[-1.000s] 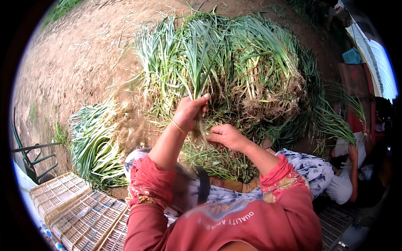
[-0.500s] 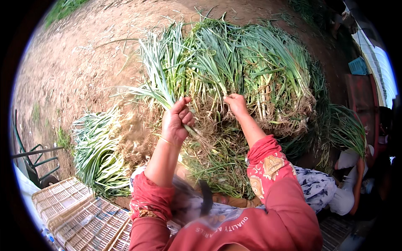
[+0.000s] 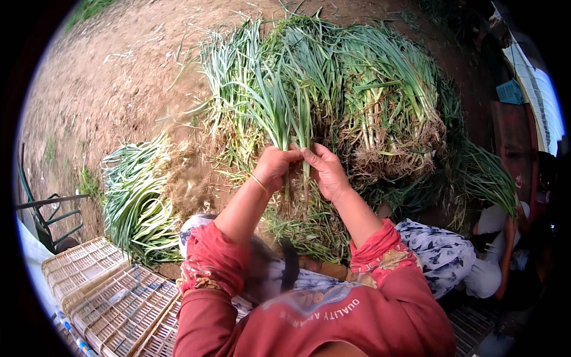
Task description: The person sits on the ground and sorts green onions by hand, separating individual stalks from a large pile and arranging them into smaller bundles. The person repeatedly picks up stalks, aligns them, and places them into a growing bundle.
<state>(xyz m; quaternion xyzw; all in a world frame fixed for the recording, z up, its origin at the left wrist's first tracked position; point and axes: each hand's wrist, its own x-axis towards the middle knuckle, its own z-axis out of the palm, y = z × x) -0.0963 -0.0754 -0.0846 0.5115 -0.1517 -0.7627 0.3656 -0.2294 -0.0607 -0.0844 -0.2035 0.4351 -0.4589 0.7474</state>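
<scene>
My left hand [image 3: 276, 168] is closed around a small bunch of green onions [image 3: 275, 119], leaves pointing away and roots hanging toward me. Right beside it, my right hand [image 3: 326, 171] grips another green onion stalk [image 3: 304, 122] between thumb and fingers. Both hands meet in front of my lap, thumbs close together. Beyond them lies a large heap of green onions [image 3: 386, 89] with brown roots facing me. Loose leaves and trimmings [image 3: 315, 232] cover the ground below my hands. To the left rests a separate pile of green onions [image 3: 140, 202], roots toward the middle.
Pale slatted plastic crates [image 3: 128, 309] stand at the lower left, near a dark metal frame [image 3: 50, 217]. At right, another person's arm [image 3: 510, 250] reaches to green onions. A blue basket [image 3: 509, 93] sits farther back. Bare soil [image 3: 131, 77] extends at the far left.
My right hand has drawn a stalk out of the heap toward me. My left hand has moved right with its bunch, now more upright, and the two hands have come together.
</scene>
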